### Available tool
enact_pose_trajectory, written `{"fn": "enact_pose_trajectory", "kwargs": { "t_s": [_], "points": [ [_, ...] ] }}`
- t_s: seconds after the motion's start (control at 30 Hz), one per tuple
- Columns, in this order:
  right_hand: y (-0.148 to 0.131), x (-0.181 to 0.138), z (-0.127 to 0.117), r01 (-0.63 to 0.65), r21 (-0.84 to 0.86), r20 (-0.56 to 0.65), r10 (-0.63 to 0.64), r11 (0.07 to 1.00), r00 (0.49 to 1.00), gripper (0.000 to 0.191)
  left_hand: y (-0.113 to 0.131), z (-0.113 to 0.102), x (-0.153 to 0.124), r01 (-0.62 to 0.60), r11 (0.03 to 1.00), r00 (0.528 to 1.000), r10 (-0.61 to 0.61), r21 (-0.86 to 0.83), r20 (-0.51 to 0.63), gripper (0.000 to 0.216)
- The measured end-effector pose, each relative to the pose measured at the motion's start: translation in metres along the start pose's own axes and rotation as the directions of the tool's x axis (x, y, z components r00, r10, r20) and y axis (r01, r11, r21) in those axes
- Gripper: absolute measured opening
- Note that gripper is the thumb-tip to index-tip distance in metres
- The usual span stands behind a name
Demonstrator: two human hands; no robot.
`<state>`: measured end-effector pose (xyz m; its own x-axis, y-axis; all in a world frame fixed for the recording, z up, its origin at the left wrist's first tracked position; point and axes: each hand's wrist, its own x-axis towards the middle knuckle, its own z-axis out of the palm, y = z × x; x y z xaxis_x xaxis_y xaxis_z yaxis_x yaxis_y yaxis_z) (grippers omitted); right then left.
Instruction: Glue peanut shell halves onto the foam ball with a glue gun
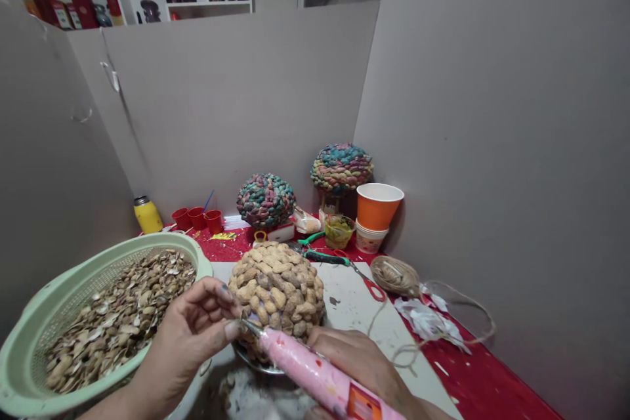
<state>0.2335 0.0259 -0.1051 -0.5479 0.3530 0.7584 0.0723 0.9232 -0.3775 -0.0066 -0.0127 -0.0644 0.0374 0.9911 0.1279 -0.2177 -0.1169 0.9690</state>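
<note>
My right hand (357, 357) is wrapped round a pink hot glue gun (308, 361), its metal nozzle pointing left. The nozzle tip meets the fingertips of my left hand (194, 325), whose thumb and forefinger are pinched together. Whatever they pinch is mostly hidden and too small to name. Just behind both hands, a ball covered in peanut shells (278, 279) rests in a shiny metal dish (268, 367). A purplish patch of its surface shows between the shells near the nozzle. Left of my left hand stands a pale green colander (199, 262) full of loose peanut shells (115, 315).
Behind the ball lie green-handled pliers (325, 257) and red-handled scissors (374, 290). Two painted shell balls (266, 200), an orange paper cup (378, 207), red cups (214, 222) and a yellow bottle (147, 215) stand farther back. Twine (395, 275) trails at right. Grey partitions (231, 98) enclose the table.
</note>
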Motion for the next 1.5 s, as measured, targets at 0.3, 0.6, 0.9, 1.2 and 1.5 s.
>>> {"fn": "enact_pose_trajectory", "kwargs": {
  "t_s": [0.3, 0.6, 0.9, 1.2, 1.5],
  "points": [
    [-0.002, -0.001, -0.001, -0.028, 0.038, 0.028, 0.027, 0.999, 0.999, 0.043, -0.001, -0.001, 0.000, -0.018, 0.999, 1.000, 0.019, 0.040, -0.008, 0.025],
    [-0.009, 0.012, -0.003, 0.028, -0.030, -0.026, -0.029, 0.999, 0.999, 0.042, -0.002, 0.003, 0.000, -0.025, 0.999, 1.000, 0.025, 0.043, -0.016, 0.024],
    [-0.011, 0.014, -0.006, 0.020, -0.096, -0.019, -0.022, 0.995, 1.000, 0.047, -0.002, 0.000, 0.000, -0.022, 0.998, 1.000, 0.023, 0.050, -0.017, 0.023],
    [-0.003, 0.008, 0.008, 0.016, -0.145, -0.189, -0.044, 0.989, 0.981, 0.050, -0.001, 0.002, -0.001, -0.017, 1.000, 1.000, 0.017, 0.027, -0.012, 0.025],
    [-0.015, 0.014, -0.007, -0.039, -0.174, 0.016, 0.042, 0.984, 0.999, 0.044, 0.000, 0.002, -0.003, 0.013, 1.000, 1.000, -0.014, -0.022, -0.015, 0.027]
  ]
}}
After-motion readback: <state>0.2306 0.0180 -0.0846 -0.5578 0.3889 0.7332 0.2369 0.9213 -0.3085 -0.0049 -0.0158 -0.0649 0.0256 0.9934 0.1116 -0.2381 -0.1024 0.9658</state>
